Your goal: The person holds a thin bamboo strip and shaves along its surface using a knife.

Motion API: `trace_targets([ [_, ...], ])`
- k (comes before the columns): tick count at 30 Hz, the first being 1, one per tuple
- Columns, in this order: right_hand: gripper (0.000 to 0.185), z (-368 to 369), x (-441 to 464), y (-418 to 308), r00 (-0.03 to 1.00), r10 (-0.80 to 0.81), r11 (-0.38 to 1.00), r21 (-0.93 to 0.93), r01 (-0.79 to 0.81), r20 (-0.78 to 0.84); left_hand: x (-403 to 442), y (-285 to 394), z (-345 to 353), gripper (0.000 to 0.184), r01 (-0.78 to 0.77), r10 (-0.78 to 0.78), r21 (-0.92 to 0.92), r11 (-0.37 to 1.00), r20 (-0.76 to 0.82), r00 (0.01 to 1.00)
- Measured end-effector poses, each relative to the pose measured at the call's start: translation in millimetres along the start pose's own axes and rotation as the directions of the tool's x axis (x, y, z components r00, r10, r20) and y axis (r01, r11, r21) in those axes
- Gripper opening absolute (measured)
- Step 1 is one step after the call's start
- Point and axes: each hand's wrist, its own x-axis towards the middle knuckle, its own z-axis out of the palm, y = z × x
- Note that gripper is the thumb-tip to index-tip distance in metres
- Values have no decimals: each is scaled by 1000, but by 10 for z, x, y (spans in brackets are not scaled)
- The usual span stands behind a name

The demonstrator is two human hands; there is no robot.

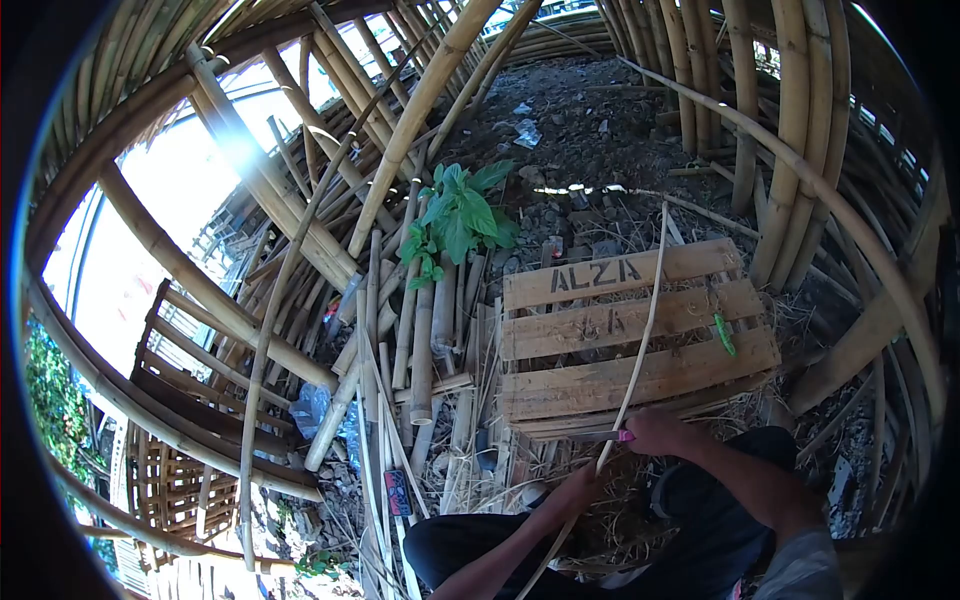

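A long, thin bamboo strip [645,345] runs from low in the picture up across a slatted wooden crate [590,384]. My left hand [578,490] is closed around the strip below the crate's near edge. Just above and to the right, my right hand [657,432] grips a knife [626,435] by its pink handle. The blade points left and crosses the strip; whether it cuts in, I cannot tell. On the crate's right side lies a slim green object [724,335], its kind unclear. Dark letters are stencilled on the crate slats.
Bamboo poles [420,340] and split strips lie to the left, beside a leafy green plant [462,215]. Standing bamboo posts [795,130] rise at the right, and a curved pole [800,165] arcs overhead. A slatted bamboo rack [190,450] stands far left. Shavings litter the ground.
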Motion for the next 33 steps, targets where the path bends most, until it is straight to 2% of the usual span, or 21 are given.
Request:
trace_targets([
  [5, 22, -3, 0, 0, 999, 33, 999, 28, -34, 43, 37, -52, 12, 26, 26, -26, 15, 1000, 17, 1000],
  [8, 22, -39, -8, -34, 997, 50, 998, 31, -52, 65, 80, -172, 47, 27, -26, 27, 52, 998, -7, 1000],
  [13, 25, -78, -21, -59, 986, 82, 996, 12, -85, 143, 26, -43, 27, 31, 72, -71, -35, 997, 26, 997],
  [16, 26, -54, -22, -33, 983, 90, 995, 25, -96, 162, 5, -5, 13, 33, 70, -70, 27, 997, 19, 997],
  [20, 27, -69, -33, -38, 976, 83, 996, 22, -89, 201, -67, 137, -22, 32, 98, -97, -25, 995, 27, 995],
  [22, 27, -88, -35, -58, 975, 89, 995, 16, -94, 203, -69, 145, -30, 31, 42, -42, -2, 999, 35, 999],
  [26, 26, -60, -32, -47, 976, 72, 997, -26, -68, 207, -41, 105, -25, 30, 32, -30, -31, 999, 55, 998],
  [29, 24, -89, -51, -65, 978, 77, 996, 22, -82, 195, -51, 113, -31, 30, 45, -42, -49, 998, 65, 997],
  [31, 24, -108, -43, -77, 977, 89, 996, 10, -93, 194, -23, 10, -11, 30, -26, 25, 17, 1000, 17, 1000],
  [33, 23, -104, -45, -74, 976, 102, 995, -2, -104, 192, -10, -10, -3, 30, 6, -7, 15, 1000, 30, 1000],
])
